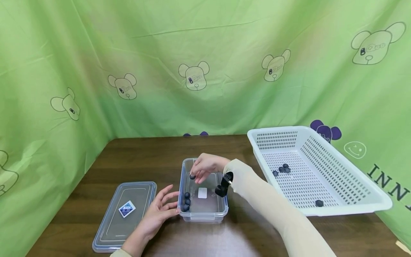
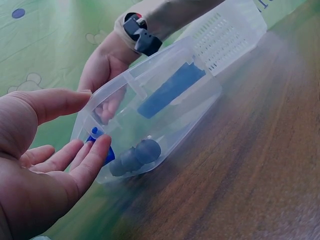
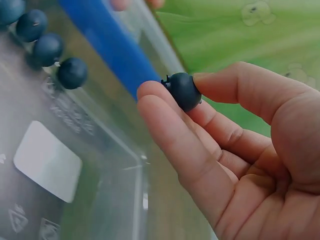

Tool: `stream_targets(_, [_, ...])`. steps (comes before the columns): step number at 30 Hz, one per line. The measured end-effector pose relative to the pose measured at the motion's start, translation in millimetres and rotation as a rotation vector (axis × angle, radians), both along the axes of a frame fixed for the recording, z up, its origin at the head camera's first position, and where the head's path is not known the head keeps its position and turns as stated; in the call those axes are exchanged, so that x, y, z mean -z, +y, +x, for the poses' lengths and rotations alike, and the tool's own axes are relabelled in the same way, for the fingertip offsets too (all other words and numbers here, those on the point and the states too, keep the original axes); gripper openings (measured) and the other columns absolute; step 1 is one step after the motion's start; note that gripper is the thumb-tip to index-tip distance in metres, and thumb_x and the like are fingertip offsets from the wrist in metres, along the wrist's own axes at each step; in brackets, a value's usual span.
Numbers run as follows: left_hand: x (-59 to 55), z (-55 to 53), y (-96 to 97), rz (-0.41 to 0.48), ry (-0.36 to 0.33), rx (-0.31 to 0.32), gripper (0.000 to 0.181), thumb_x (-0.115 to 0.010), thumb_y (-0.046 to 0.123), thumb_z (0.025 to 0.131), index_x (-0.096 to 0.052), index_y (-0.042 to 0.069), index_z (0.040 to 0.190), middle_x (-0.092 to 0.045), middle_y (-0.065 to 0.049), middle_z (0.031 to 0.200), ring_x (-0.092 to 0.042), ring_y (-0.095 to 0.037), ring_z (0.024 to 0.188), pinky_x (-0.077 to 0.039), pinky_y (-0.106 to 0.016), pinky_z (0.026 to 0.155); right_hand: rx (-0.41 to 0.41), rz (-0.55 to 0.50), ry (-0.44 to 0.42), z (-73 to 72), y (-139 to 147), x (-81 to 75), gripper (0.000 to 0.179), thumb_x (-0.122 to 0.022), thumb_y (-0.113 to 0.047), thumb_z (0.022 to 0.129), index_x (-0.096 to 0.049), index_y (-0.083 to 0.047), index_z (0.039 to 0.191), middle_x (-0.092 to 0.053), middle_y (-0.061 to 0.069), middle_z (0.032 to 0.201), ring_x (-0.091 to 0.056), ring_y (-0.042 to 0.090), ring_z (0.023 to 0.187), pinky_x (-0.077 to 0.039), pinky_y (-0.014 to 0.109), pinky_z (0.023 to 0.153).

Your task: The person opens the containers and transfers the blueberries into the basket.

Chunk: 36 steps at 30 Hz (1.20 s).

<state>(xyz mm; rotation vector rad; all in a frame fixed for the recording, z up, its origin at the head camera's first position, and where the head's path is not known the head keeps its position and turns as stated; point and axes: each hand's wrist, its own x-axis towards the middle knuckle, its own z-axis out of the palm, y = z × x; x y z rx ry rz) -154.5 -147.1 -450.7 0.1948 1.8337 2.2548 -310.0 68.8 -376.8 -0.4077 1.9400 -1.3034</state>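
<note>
A dark blueberry (image 3: 184, 92) is pinched between the thumb and fingers of my right hand (image 1: 207, 167), over the far left part of a clear plastic container (image 1: 205, 216). Several more blueberries (image 1: 187, 201) lie in a row along the container's left side. My left hand (image 1: 157, 214) stays at the container's near left corner, its fingers spread and relaxed, fingertips right at the wall. In the left wrist view, those fingers (image 2: 95, 162) hold nothing, and the blueberries (image 2: 135, 157) show through the clear wall.
At the left lies a clear lid (image 1: 112, 228) with a blue-edged rim and a diamond label. A white perforated basket (image 1: 308, 178) stands at the right, with several blueberries (image 1: 284, 168) near its middle and one blueberry (image 1: 319, 203) by its near edge. A green curtain (image 1: 205, 114) hangs behind the table.
</note>
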Motion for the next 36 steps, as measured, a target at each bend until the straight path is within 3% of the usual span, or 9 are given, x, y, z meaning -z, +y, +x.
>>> stream_targets(20, [-0.1, -0.4, -0.4, 0.010, -0.014, 0.001, 0.090, -0.069, -0.010, 0.084, -0.016, 0.000, 0.155, -0.036, -0.030, 0.148, -0.059, -0.026, 0.112, -0.053, -0.029, 0.087, 0.087, -0.057, 0.096, -20.9, 74, -39.3, 0.028, -0.054, 0.002, 0.092, -0.060, 0.019, 0.113, -0.071, 0.019, 0.082, -0.071, 0.020, 0.070, -0.059, 0.036, 0.074])
stream_targets(30, [-0.4, -1.2, -1.0, 0.004, -0.005, -0.001, 0.090, -0.069, -0.010, 0.083, -0.015, -0.002, 0.155, -0.037, -0.029, 0.148, -0.059, -0.026, 0.111, -0.053, -0.029, 0.087, 0.226, -0.148, 0.099, -32.5, 131, -51.1, 0.030, -0.051, 0.000, 0.097, -0.053, 0.020, 0.119, -0.070, 0.011, 0.083, -0.071, 0.019, 0.076, -0.058, 0.036, 0.081])
stream_targets(36, [0.2, -1.0, -0.7, 0.000, -0.012, -0.001, 0.090, -0.069, -0.010, 0.083, -0.016, -0.002, 0.155, -0.037, -0.030, 0.148, -0.059, -0.026, 0.112, -0.053, -0.029, 0.087, 0.277, -0.203, 0.085, -32.5, 164, -50.8, 0.018, -0.050, 0.001, 0.098, -0.058, 0.013, 0.109, -0.068, 0.011, 0.087, -0.071, 0.020, 0.079, -0.058, 0.033, 0.079])
